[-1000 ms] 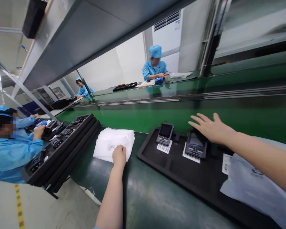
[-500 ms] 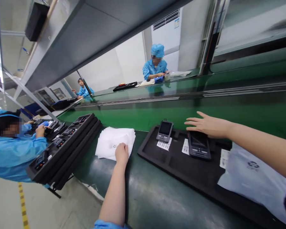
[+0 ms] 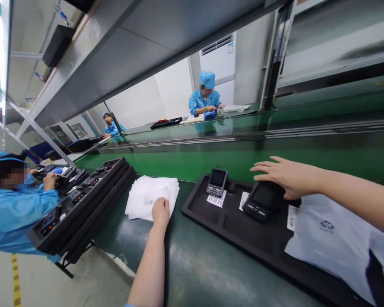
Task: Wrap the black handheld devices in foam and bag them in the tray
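A dark grey and black rectangular handset (image 3: 263, 204) lies screen up on the black rectangular foam tray (image 3: 240, 228), near the middle of its far side. Its long axis runs across the tray's length, slanting; the keypad end points toward the person and somewhat left, the far end away and rightward beneath the right hand (image 3: 283, 174). That hand's fingers are spread and nearly straight over the handset; whether it grips cannot be told.

At the tray's left end lies a grey handset with a black screen (image 3: 217, 181), also screen up, keypad end toward the person, overlapping a white printed label sheet (image 3: 216, 200). A pale plastic bag with a dark printed mark (image 3: 328, 243) covers the tray's right part. Left of the tray, on the green worktop (image 3: 192, 260), the left hand (image 3: 161, 211) rests with curled fingers on a pile of thin white sheets (image 3: 139, 199); its hold cannot be told.
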Available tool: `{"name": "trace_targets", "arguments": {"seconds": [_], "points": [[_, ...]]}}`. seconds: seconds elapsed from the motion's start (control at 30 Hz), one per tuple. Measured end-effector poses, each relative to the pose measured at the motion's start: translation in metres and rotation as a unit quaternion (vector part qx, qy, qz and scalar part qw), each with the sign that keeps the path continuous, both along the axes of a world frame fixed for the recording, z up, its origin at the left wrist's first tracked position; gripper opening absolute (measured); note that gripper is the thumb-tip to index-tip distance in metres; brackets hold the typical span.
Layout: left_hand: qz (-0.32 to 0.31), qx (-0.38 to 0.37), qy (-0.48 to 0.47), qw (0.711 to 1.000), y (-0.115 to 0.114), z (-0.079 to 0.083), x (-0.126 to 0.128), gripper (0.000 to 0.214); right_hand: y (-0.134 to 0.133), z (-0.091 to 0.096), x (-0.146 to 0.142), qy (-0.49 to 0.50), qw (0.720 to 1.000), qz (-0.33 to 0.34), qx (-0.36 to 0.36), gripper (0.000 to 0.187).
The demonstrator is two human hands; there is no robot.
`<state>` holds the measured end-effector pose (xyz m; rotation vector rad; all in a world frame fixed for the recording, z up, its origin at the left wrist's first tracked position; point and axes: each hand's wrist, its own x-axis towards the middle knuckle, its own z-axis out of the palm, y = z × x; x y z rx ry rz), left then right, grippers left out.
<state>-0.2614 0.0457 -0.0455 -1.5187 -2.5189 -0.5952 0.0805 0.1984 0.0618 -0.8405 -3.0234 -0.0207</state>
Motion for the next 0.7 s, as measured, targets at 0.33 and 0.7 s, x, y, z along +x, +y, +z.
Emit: {"name": "trace_targets", "arguments": {"seconds": [0.33,0.7], "points": [[-0.047,0.075,-0.033,0.995,-0.004,0.004,0.006,0.020,-0.124,0.036,0.033,0.172,0.905,0.106,0.374,0.040],[-0.206,-0.133,-0.110,0.963,-0.064,0.045,0.068,0.022,-0.194,-0.001,0.044,0.252,0.927,-0.023,0.275,0.053]]}}
